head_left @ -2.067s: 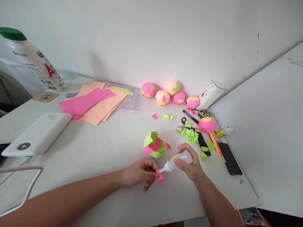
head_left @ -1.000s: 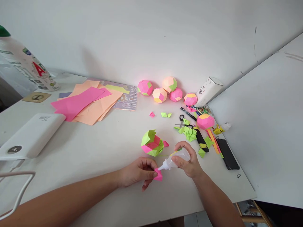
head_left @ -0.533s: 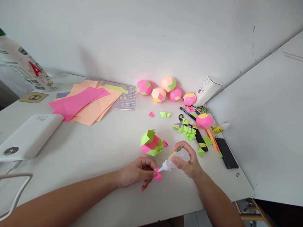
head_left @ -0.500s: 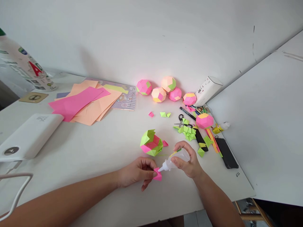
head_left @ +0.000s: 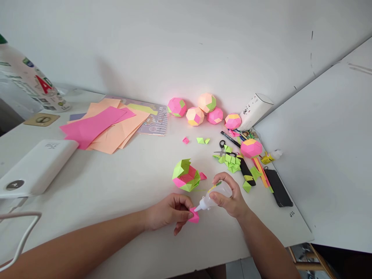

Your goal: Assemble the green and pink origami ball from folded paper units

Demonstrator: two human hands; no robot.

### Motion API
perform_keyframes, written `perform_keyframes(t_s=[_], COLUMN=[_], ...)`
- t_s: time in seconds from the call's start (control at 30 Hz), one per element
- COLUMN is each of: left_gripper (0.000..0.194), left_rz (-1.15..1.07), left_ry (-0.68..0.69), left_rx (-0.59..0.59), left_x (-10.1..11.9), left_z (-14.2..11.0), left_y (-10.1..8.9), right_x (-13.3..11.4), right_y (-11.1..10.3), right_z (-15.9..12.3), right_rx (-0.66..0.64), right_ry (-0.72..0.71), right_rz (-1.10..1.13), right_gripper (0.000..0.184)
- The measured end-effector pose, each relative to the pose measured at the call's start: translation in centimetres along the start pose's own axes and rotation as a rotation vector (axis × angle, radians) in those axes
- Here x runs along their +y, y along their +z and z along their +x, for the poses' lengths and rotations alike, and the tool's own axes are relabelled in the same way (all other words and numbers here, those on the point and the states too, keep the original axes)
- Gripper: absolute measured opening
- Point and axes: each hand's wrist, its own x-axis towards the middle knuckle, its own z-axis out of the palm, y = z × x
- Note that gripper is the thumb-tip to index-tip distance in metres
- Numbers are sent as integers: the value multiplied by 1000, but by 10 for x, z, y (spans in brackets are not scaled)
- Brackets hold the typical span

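Observation:
Between thumb and fingers, my left hand pinches a small folded pink paper piece above the table's front part. My right hand is wrapped round a clear glue bottle, tilted so its white nozzle meets the pink piece. Whether glue is coming out is too small to see. Just beyond my hands sits a partly built green and pink paper ball, its top open with pointed green edges. A pink folded piece lies against its right side.
Finished paper balls line the wall. Right of centre lie scissors, green folded pieces, a second glue bottle and a black phone. Paper sheets and a white power bank are at left.
Almost nothing differs. Both hands keep the same hold, the nozzle stays at the pink piece, and the glue bottle has shifted very slightly.

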Motion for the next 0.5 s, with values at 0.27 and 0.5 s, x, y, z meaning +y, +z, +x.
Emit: perform_keyframes(t_s=[0.27,0.5], left_gripper=[24,24], left_rz=[17,-8], left_ry=[-16,0], left_rx=[19,0], left_x=[3,1], left_z=[-1,0], left_y=[1,0], right_x=[-5,-1], right_y=[-6,-7], right_z=[1,6], right_rx=[-40,-81], right_ry=[44,260], right_rz=[-14,236], right_gripper=[28,32])
